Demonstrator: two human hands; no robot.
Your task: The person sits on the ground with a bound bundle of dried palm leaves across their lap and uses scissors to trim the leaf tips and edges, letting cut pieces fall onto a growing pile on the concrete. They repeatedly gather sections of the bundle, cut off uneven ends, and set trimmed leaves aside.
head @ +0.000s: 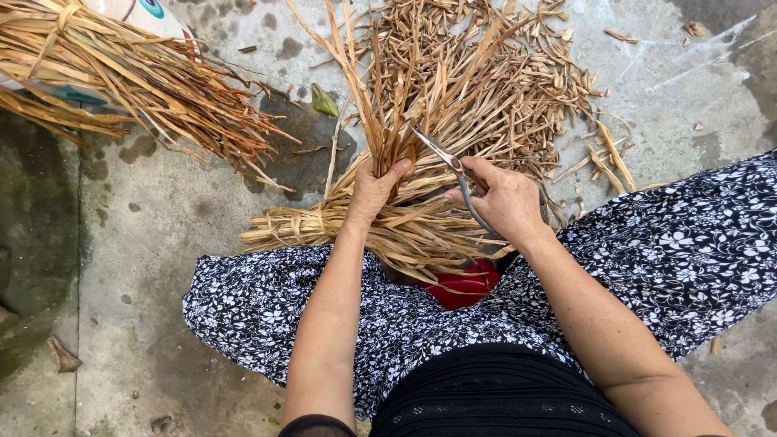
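While the blades sit this close to the thumb, here's my read:
Risk: scissors [453, 166] could nick the left hand [374, 190] if the dry leaves [388, 137] slip.
Leaves: tan, brittle strips, fanned toward 12 o'clock over a tied bundle [324, 226].
Left grip: closed tight around the strips.
Right hand [506, 202]: wrapped through the scissor handles, blades slightly parted.
Around: trimmings [518, 89] at 1 o'clock, another sheaf [121, 73] at 10, on concrete floor [162, 267].
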